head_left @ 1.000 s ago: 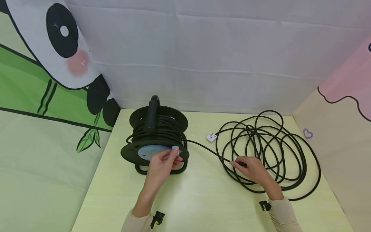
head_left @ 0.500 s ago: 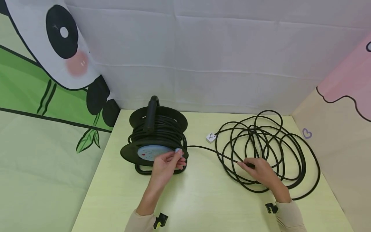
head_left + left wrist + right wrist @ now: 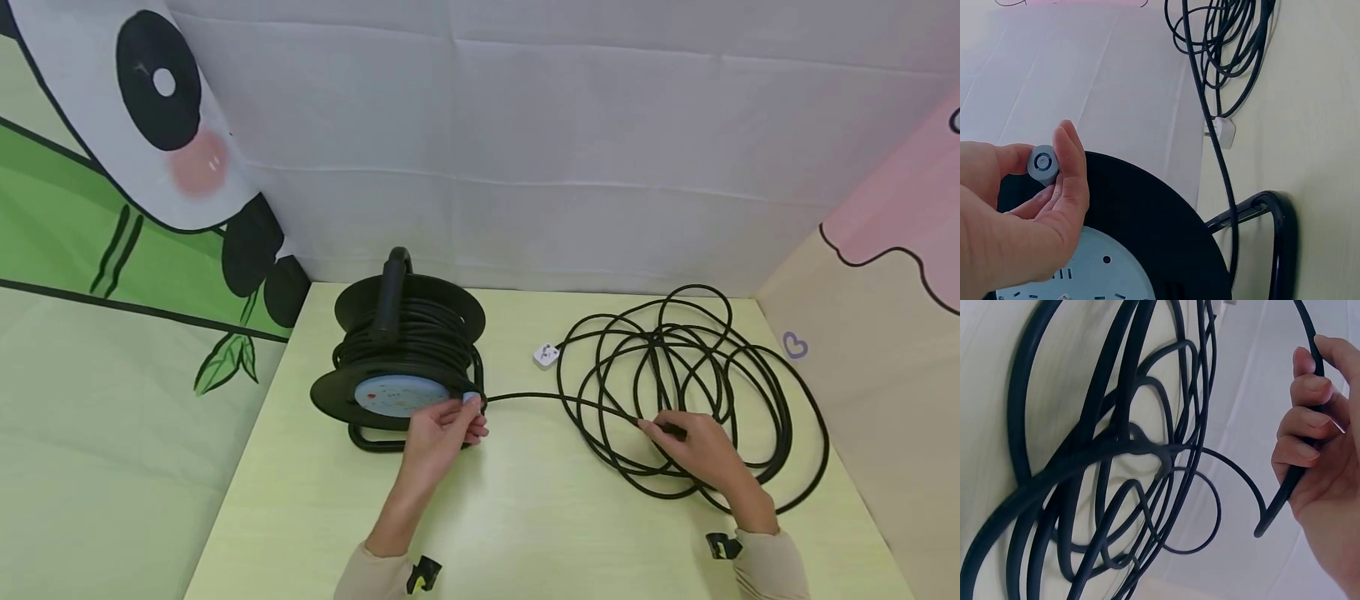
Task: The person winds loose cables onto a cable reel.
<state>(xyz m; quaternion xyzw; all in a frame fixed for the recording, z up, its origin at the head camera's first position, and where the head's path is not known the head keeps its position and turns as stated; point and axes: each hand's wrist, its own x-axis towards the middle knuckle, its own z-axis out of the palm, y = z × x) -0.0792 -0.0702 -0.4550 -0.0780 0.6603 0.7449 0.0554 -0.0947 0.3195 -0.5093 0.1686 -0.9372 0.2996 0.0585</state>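
A black cable reel point(image 3: 330, 398) stands upright at the left of the table, with black cable wound on its drum. My left hand point(image 3: 437, 435) pinches the light blue knob point(image 3: 1042, 164) at the right edge of the reel's front disc. From the reel, a length of black cable point(image 3: 536, 395) runs right to my right hand point(image 3: 697, 443). In the right wrist view the fingers point(image 3: 1308, 419) of that hand curl around the cable, holding it above the loose coils. The blue socket face point(image 3: 397, 395) on the disc is partly behind my left hand in the left wrist view.
Loose cable coils point(image 3: 1019, 425) spread over the right side of the table. A white plug point(image 3: 546, 356) lies between coils and reel. The reel's tubular stand point(image 3: 1282, 250) reaches past the disc. A fabric backdrop point(image 3: 600, 167) rises behind the table point(image 3: 540, 517).
My left hand has moved right and slightly toward me with the knob. My right hand has slid farther right, away from the reel, and the cable between now leaves the reel lower.
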